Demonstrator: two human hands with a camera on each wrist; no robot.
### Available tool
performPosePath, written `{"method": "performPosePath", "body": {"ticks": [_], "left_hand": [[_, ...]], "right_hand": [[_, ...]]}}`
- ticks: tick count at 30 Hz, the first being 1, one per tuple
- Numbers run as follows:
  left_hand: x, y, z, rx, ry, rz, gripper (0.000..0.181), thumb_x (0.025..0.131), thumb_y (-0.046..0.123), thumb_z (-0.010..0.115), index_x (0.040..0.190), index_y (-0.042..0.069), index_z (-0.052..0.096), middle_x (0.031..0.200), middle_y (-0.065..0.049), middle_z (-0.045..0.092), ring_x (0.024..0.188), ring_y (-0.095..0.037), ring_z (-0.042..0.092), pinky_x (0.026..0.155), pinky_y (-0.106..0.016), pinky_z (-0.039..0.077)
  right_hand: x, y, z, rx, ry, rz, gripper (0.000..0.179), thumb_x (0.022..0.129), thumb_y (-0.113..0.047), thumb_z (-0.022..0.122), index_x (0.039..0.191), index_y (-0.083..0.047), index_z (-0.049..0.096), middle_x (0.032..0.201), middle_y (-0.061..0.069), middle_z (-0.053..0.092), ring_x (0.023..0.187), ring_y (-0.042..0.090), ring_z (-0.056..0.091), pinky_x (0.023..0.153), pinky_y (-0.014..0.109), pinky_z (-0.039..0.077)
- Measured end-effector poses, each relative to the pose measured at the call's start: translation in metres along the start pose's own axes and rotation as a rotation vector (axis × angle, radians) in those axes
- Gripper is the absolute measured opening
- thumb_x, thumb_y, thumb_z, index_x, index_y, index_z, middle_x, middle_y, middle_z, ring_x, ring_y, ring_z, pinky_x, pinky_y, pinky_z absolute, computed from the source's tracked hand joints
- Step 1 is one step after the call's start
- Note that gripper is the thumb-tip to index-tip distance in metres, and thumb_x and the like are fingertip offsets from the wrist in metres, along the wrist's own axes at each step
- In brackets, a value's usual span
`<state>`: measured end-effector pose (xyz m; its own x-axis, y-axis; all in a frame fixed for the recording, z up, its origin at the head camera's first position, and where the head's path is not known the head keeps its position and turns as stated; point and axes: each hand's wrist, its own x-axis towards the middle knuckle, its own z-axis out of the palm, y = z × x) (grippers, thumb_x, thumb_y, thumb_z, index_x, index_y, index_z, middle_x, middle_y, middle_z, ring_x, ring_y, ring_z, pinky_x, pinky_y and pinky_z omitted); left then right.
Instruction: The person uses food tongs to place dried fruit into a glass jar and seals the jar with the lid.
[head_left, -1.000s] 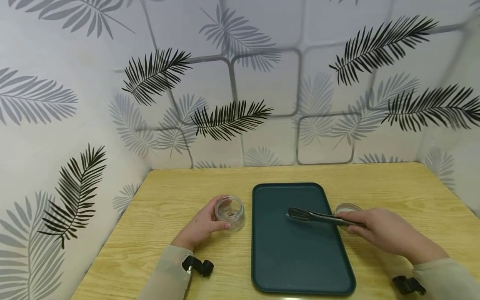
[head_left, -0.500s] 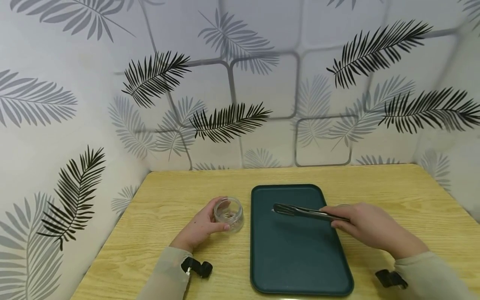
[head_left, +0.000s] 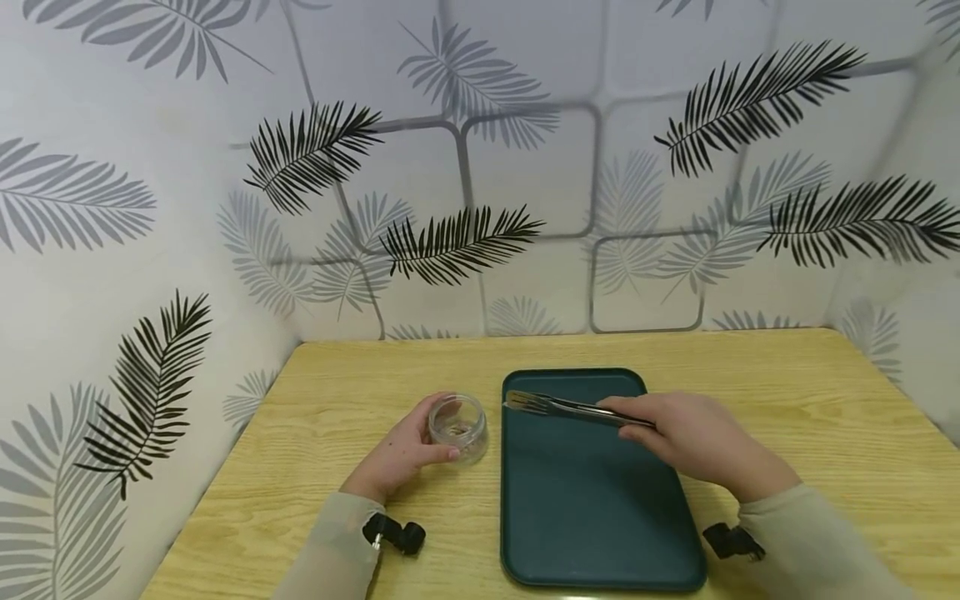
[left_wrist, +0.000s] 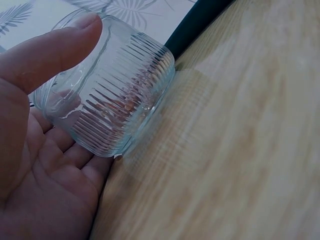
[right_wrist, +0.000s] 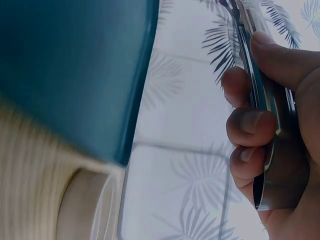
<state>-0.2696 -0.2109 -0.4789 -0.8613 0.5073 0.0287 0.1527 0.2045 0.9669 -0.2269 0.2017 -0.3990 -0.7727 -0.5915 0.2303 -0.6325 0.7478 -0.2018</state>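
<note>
My left hand [head_left: 401, 450] holds a clear glass jar [left_wrist: 125, 90] by its side, thumb on the near side and fingers behind. The jar has ribbed walls and stands upright on the table, left of the tray; small brownish bits lie at its bottom. My right hand [head_left: 686, 433] grips metal tongs [head_left: 573, 407] by the handle end. Their slotted head hangs over the upper left edge of the dark green tray [head_left: 600, 517], pointing towards the jar. A tiny pale thing shows at the tongs' tip, too small to identify.
In the right wrist view a round pale container [right_wrist: 82, 207] stands on the table beside the tray; my right hand hides it in the head view. The wooden table [head_left: 375, 358] meets a leaf-patterned wall [head_left: 525, 183] at the back.
My right hand has carried the tongs leftwards and slightly up over the tray, from beside the round container towards the jar. My left hand and the jar have stayed in place.
</note>
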Motion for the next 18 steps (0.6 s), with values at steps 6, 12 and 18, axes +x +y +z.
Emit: {"method": "performPosePath", "body": {"ticks": [6, 12, 18], "left_hand": [[0.000, -0.002, 0.000, 0.018, 0.003, 0.001, 0.083, 0.091, 0.012, 0.078, 0.158, 0.014, 0.029, 0.160, -0.013, 0.035, 0.146, -0.029, 0.032, 0.114, -0.048, 0.028], [-0.001, -0.001, 0.001, 0.039, 0.013, 0.000, 0.083, 0.090, 0.014, 0.078, 0.158, 0.013, 0.030, 0.159, -0.013, 0.036, 0.147, -0.028, 0.031, 0.115, -0.050, 0.026], [-0.001, -0.001, 0.002, 0.039, 0.029, -0.009, 0.083, 0.089, 0.012, 0.079, 0.157, 0.015, 0.031, 0.158, -0.010, 0.038, 0.147, -0.026, 0.032, 0.115, -0.047, 0.028]], "right_hand": [[0.016, -0.014, 0.001, 0.031, -0.007, -0.033, 0.045, 0.100, -0.034, 0.064, 0.143, -0.021, 0.061, 0.123, 0.001, 0.070, 0.096, 0.018, 0.070, 0.077, 0.043, 0.055], [0.029, -0.023, 0.005, 0.017, -0.021, -0.034, 0.047, 0.100, -0.035, 0.065, 0.145, -0.023, 0.059, 0.123, -0.002, 0.070, 0.093, 0.012, 0.069, 0.074, 0.036, 0.054], [0.040, -0.029, 0.009, 0.028, 0.011, -0.080, 0.046, 0.098, -0.031, 0.068, 0.143, -0.021, 0.061, 0.116, -0.004, 0.072, 0.081, 0.005, 0.066, 0.066, 0.031, 0.048]]}}
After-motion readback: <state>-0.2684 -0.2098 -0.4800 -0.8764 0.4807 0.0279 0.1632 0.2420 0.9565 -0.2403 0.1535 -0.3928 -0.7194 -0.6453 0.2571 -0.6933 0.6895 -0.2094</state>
